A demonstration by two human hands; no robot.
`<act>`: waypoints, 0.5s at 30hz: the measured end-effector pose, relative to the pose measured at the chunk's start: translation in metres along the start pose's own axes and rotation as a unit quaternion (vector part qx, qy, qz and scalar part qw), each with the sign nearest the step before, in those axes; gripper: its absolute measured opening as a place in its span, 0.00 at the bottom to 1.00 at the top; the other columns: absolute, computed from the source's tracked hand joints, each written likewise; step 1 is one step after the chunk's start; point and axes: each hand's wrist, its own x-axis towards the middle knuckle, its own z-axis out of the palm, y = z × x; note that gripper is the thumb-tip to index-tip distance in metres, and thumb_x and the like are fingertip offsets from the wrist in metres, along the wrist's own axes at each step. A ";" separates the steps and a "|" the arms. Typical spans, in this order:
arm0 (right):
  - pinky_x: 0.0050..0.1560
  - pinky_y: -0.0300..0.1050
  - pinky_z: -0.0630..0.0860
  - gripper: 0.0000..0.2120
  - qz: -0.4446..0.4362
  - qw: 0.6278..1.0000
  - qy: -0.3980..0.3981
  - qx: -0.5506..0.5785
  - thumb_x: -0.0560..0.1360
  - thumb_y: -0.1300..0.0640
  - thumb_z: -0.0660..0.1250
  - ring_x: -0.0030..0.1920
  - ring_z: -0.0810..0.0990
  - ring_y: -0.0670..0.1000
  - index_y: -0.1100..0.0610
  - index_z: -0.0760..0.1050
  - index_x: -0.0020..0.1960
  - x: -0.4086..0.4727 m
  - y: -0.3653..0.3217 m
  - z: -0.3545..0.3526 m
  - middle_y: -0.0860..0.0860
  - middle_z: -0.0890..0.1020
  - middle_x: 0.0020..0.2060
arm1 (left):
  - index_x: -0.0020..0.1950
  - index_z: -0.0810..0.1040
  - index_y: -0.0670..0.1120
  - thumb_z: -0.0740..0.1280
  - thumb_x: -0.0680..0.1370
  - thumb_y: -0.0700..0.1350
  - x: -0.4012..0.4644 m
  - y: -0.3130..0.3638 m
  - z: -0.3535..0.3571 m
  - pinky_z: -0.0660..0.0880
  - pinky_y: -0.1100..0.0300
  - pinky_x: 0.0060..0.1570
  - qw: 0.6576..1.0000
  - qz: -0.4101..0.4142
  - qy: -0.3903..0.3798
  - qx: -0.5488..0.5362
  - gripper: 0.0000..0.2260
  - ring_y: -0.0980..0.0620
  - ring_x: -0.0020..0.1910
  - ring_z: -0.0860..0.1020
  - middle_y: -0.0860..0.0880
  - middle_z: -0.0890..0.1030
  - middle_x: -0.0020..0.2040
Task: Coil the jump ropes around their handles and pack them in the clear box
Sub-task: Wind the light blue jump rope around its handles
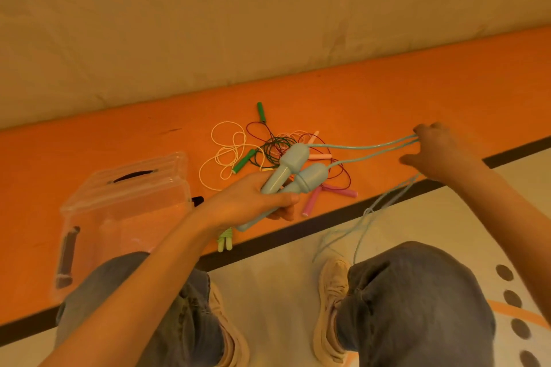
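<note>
My left hand (262,198) grips the two light blue handles (293,171) of a jump rope side by side above the orange table (417,92). Its blue cord (366,147) runs in two strands to my right hand (441,152), which holds them pulled out to the right; the rest of the cord hangs down off the table edge toward the floor. The clear box (125,205) stands open at the left of the table. A small coiled light green rope (225,240) lies under my left wrist near the table's front edge.
A tangle of loose ropes lies mid-table: green handles (261,112) with dark cord, a white cord (226,152), pink handles (311,202) with maroon cord. A tan wall rises behind the table. My knees and shoes are below the table's front edge.
</note>
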 end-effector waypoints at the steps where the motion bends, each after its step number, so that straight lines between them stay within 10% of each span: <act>1: 0.57 0.54 0.70 0.29 0.011 0.999 -0.043 -0.010 0.74 0.55 0.71 0.60 0.73 0.63 0.66 0.65 0.69 0.000 -0.004 0.003 0.64 0.71 0.64 | 0.53 0.76 0.43 0.66 0.79 0.42 0.003 -0.001 -0.001 0.79 0.63 0.41 1.000 0.002 -0.001 0.013 0.05 0.57 0.37 0.81 0.50 0.82 0.39; 7: 0.36 0.42 0.78 0.25 -0.104 0.974 -0.132 0.150 0.73 0.62 0.71 0.37 0.81 0.48 0.56 0.70 0.68 0.002 -0.048 0.015 0.53 0.78 0.61 | 0.59 0.72 0.42 0.71 0.75 0.41 0.024 -0.003 -0.010 0.77 0.59 0.32 0.998 -0.020 -0.035 0.046 0.15 0.52 0.30 0.79 0.47 0.81 0.37; 15: 0.41 0.42 0.76 0.32 -0.268 0.872 -0.221 0.345 0.70 0.71 0.70 0.37 0.76 0.48 0.50 0.68 0.70 -0.003 -0.083 0.031 0.45 0.76 0.62 | 0.58 0.72 0.46 0.71 0.76 0.45 0.039 -0.010 -0.016 0.79 0.57 0.31 0.999 -0.024 -0.026 0.035 0.13 0.45 0.32 0.83 0.47 0.80 0.36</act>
